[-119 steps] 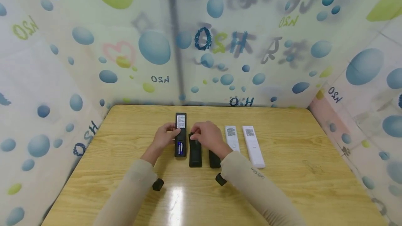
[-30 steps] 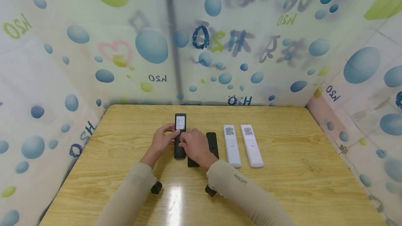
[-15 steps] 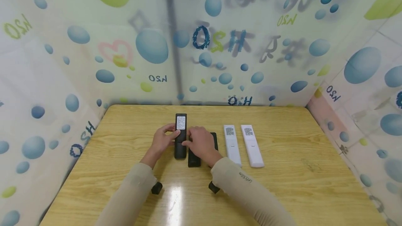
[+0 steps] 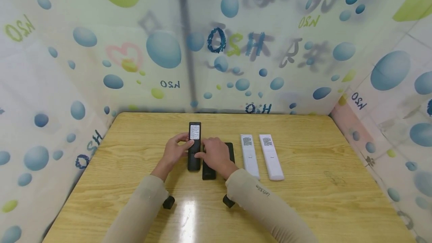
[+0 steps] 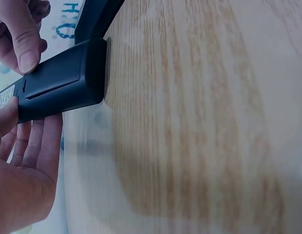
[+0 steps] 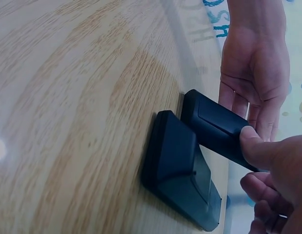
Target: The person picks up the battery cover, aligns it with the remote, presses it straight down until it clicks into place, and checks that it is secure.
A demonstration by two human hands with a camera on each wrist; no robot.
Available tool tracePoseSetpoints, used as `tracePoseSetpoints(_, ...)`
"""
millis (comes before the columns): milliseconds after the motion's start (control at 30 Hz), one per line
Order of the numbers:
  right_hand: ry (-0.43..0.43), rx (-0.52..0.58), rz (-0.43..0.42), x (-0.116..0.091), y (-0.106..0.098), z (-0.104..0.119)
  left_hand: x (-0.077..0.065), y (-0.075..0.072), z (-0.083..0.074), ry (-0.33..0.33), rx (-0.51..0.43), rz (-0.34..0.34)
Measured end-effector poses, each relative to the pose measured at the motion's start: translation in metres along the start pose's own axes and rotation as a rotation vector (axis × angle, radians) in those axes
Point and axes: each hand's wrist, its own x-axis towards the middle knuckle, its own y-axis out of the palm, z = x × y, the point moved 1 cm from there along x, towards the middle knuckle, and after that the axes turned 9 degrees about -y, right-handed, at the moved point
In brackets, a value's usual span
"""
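A black remote control [image 4: 194, 164] lies back side up, a white label at its far end. My left hand [image 4: 175, 148] grips it from the left, thumb on its back and fingers along its side and underneath. The battery cover [image 5: 55, 75] sits over its compartment, and no batteries show. My right hand [image 4: 217, 155] has its thumb [image 6: 253, 144] on the cover near the seam, its other fingers curled at the remote's right side. Close by on the right, a second black remote [image 4: 209, 173] is partly hidden under my right hand.
Another black remote [image 4: 230, 149] lies partly behind my right hand. Two white remotes [image 4: 249, 156] lie farther right, back sides up. All are on a wooden table [image 4: 320, 198], with a patterned wall covering [image 4: 287, 78] behind and at both sides.
Four seconds ago the left remote's compartment stood open with blue batteries showing; now its cover is on. My right hand went left from the second remote onto the cover, then shifted slightly right.
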Motion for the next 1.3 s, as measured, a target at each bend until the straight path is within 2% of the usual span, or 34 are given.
tracePoseSetpoints(567, 0.037, 0.049, 0.0, 0.0002, 0.0042, 0.0025, 0.0007, 0.0016, 0.0022, 0.004, -0.023, -0.014)
tracePoseSetpoints(1033, 0.012, 0.056, 0.009, 0.0012, 0.0016, 0.0036, -0.0004, -0.0004, 0.0032, 0.004, -0.043, 0.019)
tracePoseSetpoints(1300, 0.025, 0.09, 0.008, 0.0049, 0.0011, 0.0037, -0.0013, -0.0002, 0.0018, -0.001, -0.045, 0.022)
